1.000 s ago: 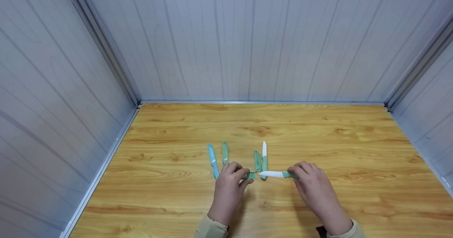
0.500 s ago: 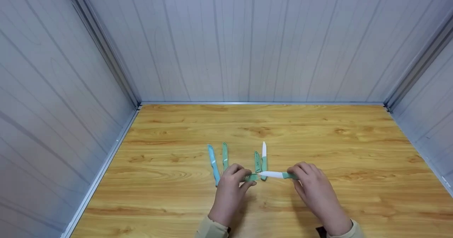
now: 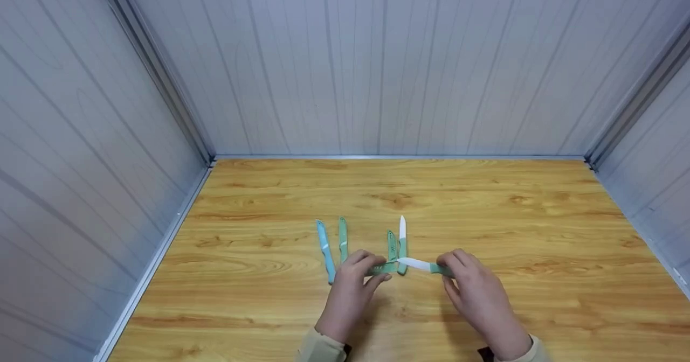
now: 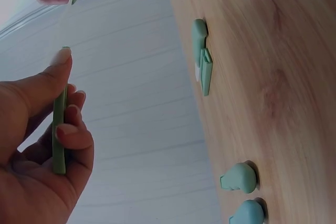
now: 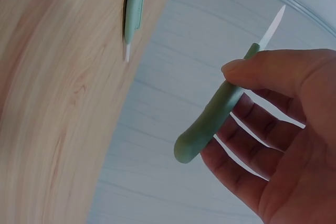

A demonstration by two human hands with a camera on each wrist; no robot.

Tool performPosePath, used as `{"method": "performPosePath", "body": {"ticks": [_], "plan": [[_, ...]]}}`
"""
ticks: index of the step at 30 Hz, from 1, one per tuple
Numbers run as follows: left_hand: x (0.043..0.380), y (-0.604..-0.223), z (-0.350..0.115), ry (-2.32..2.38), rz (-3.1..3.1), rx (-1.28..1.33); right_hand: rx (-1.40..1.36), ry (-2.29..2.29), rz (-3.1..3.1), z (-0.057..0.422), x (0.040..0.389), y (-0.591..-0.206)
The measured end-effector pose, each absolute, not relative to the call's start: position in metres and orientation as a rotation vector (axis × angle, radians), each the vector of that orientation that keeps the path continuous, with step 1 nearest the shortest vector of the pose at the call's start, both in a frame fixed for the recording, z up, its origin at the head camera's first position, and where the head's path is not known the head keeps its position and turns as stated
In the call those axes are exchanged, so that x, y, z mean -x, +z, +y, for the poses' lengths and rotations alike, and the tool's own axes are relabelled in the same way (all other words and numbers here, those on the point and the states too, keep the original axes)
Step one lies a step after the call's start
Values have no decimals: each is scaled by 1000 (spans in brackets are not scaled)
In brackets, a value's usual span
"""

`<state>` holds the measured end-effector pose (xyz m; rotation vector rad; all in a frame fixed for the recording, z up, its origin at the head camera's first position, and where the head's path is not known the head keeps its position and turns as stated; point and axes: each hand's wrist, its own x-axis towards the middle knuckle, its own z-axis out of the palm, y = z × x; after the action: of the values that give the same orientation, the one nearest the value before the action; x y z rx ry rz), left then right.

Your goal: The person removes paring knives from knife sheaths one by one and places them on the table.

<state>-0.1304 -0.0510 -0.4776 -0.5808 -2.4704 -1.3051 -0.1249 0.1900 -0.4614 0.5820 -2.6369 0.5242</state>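
My left hand (image 3: 350,286) pinches a green knife sheath (image 4: 59,129) between thumb and fingers, its end pointing right. My right hand (image 3: 480,292) grips the green handle (image 5: 210,114) of a paring knife with a white blade (image 3: 415,264). In the head view the blade's tip points left, right by the sheath's end. Behind them on the table lie a second green sheath (image 3: 392,245) and a bare white-bladed knife (image 3: 402,243), side by side. Left of these are a sheathed green knife (image 3: 343,238) and a sheathed blue knife (image 3: 325,251), partly behind my left hand.
The wood-grain table (image 3: 259,319) is bounded by a pale panel wall (image 3: 356,65) at the back and panels on both sides. Metal strips run along the table's back and left edges.
The left hand's sheath has shifted slightly right and shows more of its length. The knife in the right hand has tilted a little, its tip rising in the head view.
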Motion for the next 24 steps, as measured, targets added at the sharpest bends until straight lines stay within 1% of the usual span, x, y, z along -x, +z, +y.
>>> {"method": "performPosePath", "body": {"ticks": [9,24], "plan": [[132,-482,-50,-1195,-2529,674,-557,644,-2700,186,124,-463],[133,-482,-49,-1258,-2530,733,-413,931,-2854,178,125,-465]]}}
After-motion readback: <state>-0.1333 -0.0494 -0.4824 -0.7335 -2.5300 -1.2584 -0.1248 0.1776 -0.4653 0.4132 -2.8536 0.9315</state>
